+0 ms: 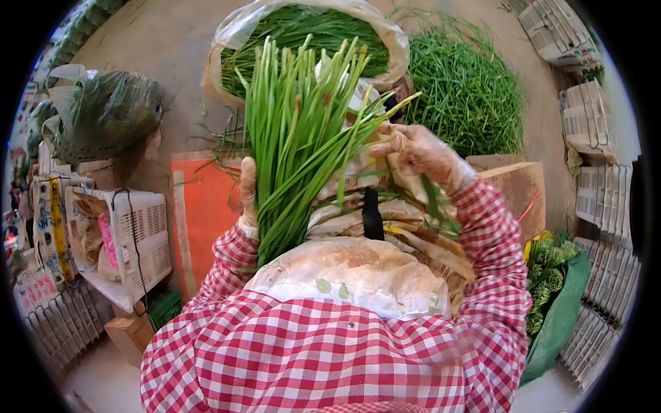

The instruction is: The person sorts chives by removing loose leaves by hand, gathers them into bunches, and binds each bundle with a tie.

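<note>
A thick bunch of green chives (296, 131) stands tilted in front of me, pale cut ends up. My left hand (248, 189), in a thin, stained glove, is wrapped around its left side; the thumb shows and the other fingers are hidden behind the leaves. At the bunch's right edge is my right hand (430, 155), also gloved, its fingertips pinched together beside a few slanting stalks. What sits between those fingertips is too small to make out. Loose leaves hang below the right wrist, over the soiled pale apron (358, 268) on my lap.
Ahead is a clear plastic bag (215, 69) full of chives, with a loose heap (468, 96) to its right. An orange board (206, 220) and white crate (148, 234) lie left, near a wrapped bundle (113, 113). Green bundles (549, 275) and stacked crates (599, 199) line the right.
</note>
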The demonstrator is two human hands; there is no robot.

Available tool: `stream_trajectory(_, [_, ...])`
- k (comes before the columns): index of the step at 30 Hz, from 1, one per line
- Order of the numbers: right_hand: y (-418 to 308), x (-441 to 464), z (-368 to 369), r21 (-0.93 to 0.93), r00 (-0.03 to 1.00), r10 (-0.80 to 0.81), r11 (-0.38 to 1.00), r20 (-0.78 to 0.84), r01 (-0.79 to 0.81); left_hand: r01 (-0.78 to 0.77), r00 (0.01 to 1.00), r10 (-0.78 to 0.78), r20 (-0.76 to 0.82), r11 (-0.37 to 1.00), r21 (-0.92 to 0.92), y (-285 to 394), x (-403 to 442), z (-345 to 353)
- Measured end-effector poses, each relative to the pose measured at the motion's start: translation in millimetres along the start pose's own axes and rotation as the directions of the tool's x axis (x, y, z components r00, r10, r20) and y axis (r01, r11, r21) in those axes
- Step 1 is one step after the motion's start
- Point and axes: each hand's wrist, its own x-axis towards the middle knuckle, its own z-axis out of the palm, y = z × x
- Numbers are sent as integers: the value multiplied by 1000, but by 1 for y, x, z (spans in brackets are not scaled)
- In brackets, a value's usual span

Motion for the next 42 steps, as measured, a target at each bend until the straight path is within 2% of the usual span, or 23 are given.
stream_trajectory(2, [0, 14, 6, 86, 998, 42, 995, 36, -45, 21, 1000, -20, 7, 998, -64, -5, 18, 12])
stream_trajectory(3, [-2, 15, 18, 38, 979, -166, 984, -121, 171, 19, 999, -17, 29, 998, -67, -5, 24, 14])
stream_trajectory(5, [-20, 27, 29, 211, 891, -289, 903, -349, 375, 57, 994, -39, -100, 980, 189, -3, 35, 18])
stream_trajectory(7, [-36, 37, 32, 308, 796, -396, 769, -458, 560, 72, 997, -72, -5, 986, 148, -2, 42, 16])
stream_trajectory(9, [-45, 41, 37, 202, 741, -433, 779, -513, 594, 100, 995, -99, -16, 964, 246, -11, 46, -4])
stream_trajectory(11, [-45, 41, 40, 103, 690, -459, 788, -559, 607, 115, 993, -111, -43, 990, 84, -19, 46, -29])
stream_trajectory(14, [-51, 31, 62, 391, 747, -392, 669, -537, 632, 111, 994, -112, -7, 975, 191, -25, 37, -26])
stream_trajectory(19, [-49, 43, 64, 485, 792, -383, 637, -476, 599, 128, 991, -132, -1, 964, 231, -32, 31, 9])
stream_trajectory(22, [-37, 73, 32, -200, 589, -550, 809, -592, 553, 318, 918, -298, 262, 948, -35, -29, 38, 14])
stream_trajectory(25, [-36, 66, -6, -168, 548, -442, 862, -710, 478, 323, 922, -268, 278, 930, -176, -25, 36, 13])
stream_trajectory(27, [-33, 41, -18, 45, 459, -284, 811, -842, 583, 222, 935, -181, 304, 969, -105, -21, 40, 5])
stream_trajectory(29, [-11, 24, -25, -4, 534, -301, 873, -790, 488, 177, 979, -171, 110, 983, -45, -17, 39, 3])
stream_trajectory(31, [-9, 11, 11, 20, 762, -205, 961, -614, 275, 134, 990, -134, 42, 991, 12, -6, 45, 20])
stream_trajectory(32, [-14, 2, 33, -16, 879, -230, 969, -417, 246, 120, 992, -124, 9, 975, 185, -1, 51, 31])
stream_trajectory(33, [-12, 5, 51, -27, 877, -236, 968, -418, 248, 107, 994, -107, -19, 930, 353, 2, 57, 40])
stream_trajectory(34, [-17, 8, 61, -8, 900, -368, 926, -233, 377, -38, 999, 51, -11, 863, 504, -4, 68, 51])
stream_trajectory(35, [3, 22, 57, -271, 846, -442, 889, -297, 370, -99, 995, 54, 85, 668, 737, -14, 83, 28])
stream_trajectory(36, [1, 28, 60, -191, 843, -411, 911, -347, 365, -197, 980, 133, 146, 734, 650, -26, 103, 27])
stream_trajectory(37, [-1, 33, 62, -112, 838, -378, 924, -392, 365, -164, 986, 94, 135, 609, 776, -33, 103, 25])
stream_trajectory(38, [3, 37, 62, 170, 837, -359, 872, -414, 458, -135, 991, 54, 124, 461, 877, -27, 101, 56])
stream_trajectory(39, [3, 35, 57, 291, 851, -307, 844, -427, 450, -149, 989, 54, 140, 464, 873, -31, 104, 55])
stream_trajectory(41, [-1, 35, 48, 377, 787, -364, 726, -499, 575, -289, 946, 159, 284, 15, 957, -41, 111, 51])
stream_trajectory(42, [-1, 31, 35, 459, 864, -269, 759, -424, 462, -338, 925, 116, 363, -186, 922, -45, 113, 53])
